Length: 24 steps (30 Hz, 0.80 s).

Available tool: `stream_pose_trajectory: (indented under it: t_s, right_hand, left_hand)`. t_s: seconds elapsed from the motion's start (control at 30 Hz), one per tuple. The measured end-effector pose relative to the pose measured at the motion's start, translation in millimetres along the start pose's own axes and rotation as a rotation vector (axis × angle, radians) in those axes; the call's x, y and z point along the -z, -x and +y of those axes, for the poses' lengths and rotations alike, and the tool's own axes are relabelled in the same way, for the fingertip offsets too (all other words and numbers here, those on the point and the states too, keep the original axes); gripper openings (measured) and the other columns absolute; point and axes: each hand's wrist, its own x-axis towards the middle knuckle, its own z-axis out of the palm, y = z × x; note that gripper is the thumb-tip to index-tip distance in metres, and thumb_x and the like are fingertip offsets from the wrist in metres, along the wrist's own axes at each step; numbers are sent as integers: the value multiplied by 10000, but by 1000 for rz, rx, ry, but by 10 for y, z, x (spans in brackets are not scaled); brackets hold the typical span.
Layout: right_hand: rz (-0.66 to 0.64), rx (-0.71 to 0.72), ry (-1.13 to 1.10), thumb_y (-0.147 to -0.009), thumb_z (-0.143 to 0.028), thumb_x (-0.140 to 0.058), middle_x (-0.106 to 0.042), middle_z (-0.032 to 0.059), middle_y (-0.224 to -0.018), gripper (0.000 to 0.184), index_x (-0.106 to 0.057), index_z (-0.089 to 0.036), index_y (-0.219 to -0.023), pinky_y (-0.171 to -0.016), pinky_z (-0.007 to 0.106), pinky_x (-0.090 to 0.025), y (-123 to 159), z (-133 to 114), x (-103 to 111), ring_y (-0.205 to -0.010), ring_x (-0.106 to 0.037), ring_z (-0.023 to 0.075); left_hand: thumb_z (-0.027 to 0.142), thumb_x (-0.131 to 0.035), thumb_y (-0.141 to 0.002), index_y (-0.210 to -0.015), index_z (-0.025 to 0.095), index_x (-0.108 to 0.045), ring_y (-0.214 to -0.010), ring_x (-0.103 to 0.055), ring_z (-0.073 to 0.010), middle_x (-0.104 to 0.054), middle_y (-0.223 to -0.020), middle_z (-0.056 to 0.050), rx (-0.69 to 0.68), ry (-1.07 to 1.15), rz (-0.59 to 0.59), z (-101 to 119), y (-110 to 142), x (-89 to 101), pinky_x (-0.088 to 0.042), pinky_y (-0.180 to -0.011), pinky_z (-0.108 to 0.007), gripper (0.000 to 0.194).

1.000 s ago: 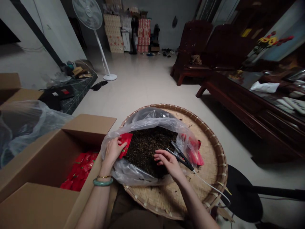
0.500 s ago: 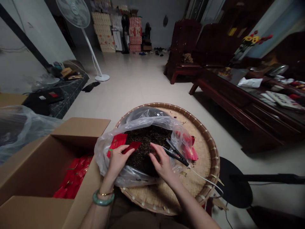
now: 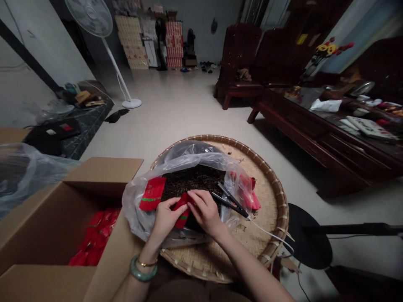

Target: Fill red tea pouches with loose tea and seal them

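Note:
Over a clear plastic bag [image 3: 135,209] of dark, dried, tea-like leaves [image 3: 195,178], I hold a small red packet [image 3: 181,219] with a green stripe. My left hand [image 3: 165,220] pinches its left side, thumb and fingers closed. My right hand [image 3: 206,212] has its fingertips closed on the packet's upper right edge. Another red packet [image 3: 153,193] lies flat on the bag's left side. A black tool like a hair straightener [image 3: 231,203], its arms apart, rests at the right of the leaves, near my right hand.
The bag sits on a round woven bamboo tray [image 3: 264,209], with red packets [image 3: 254,200] at its right. To the left stands an open cardboard box [image 3: 34,222] holding several red packets [image 3: 97,235]. A white cord [image 3: 270,230] trails off the tray. A black round base [image 3: 310,247] stands on the right.
My right hand has moved left and closed on the packet beside my left hand. The packet has turned from lying sideways to pointing down, showing its green stripe. The view has shifted slightly.

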Motion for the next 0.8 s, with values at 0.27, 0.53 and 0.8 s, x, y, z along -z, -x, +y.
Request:
stream_pose_trajectory:
  t_s: [0.27, 0.53, 0.8]
  right_hand:
    - [22, -176, -184, -848, -218, -569, -609, 78, -978, 227, -604, -236, -1072, -793, 366, -496, -60, -78, 49, -918, -566, 210]
    - [7, -277, -341, -811, -208, -625, -627, 40, -901, 162, -617, -226, -972, -761, 322, -471, -75, -108, 103, -851, -571, 183]
    - [115, -109, -134, -806, -199, -633, -602, 50, -863, 51, -668, -222, -836, -775, 366, -461, -68, -79, 97, -877, -536, 202]
  left_hand:
    - [276, -670, -626, -741, 164, -741, -664, -647, -201, -734, -717, -28, -47, -30, -59, 56, 43, -2, -502, -635, -266, 176]
    - [257, -668, -666, -728, 165, -738, -637, -628, -178, -709, -681, -29, -144, -58, -110, 16, 62, 23, -479, -602, -241, 132]
    - [256, -683, -646, -887, 166, -723, -754, -680, -205, -745, -833, -40, -98, -44, -74, 9, 66, -9, -537, -716, -284, 261]
